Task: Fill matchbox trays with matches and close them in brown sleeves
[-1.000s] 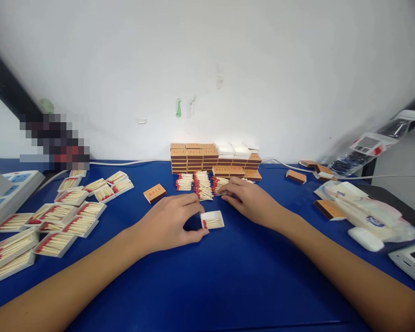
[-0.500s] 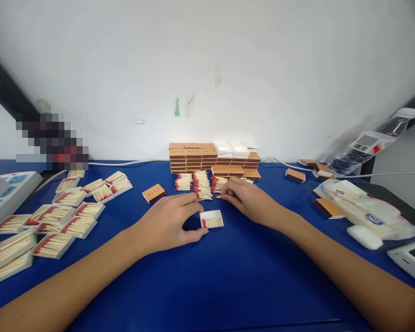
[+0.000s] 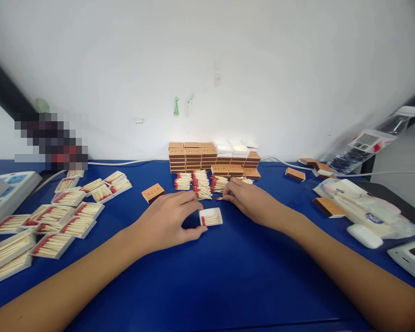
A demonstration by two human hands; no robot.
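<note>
My left hand (image 3: 171,216) grips the left end of a white matchbox tray (image 3: 218,212) between thumb and fingers. Several red-headed matches (image 3: 211,220) lie in that tray. Behind and to the right of it, my right hand (image 3: 247,198) pinches a match (image 3: 222,198), its red head pointing left. Piles of loose matches (image 3: 201,184) lie just beyond both hands. One closed orange matchbox (image 3: 153,192) rests on the table near my left knuckles.
Stacked matchboxes (image 3: 193,159) stand against the wall, with white trays (image 3: 231,147) on top. Filled trays (image 3: 53,245) cover the left side by a power strip (image 3: 14,193). On the right are a tissue pack (image 3: 370,214), a white case (image 3: 364,236) and a leaning bottle (image 3: 370,143).
My right hand has shifted very slightly right, still pinching a match. In my left hand, the tray has tilted a little, and its matches show more clearly.
</note>
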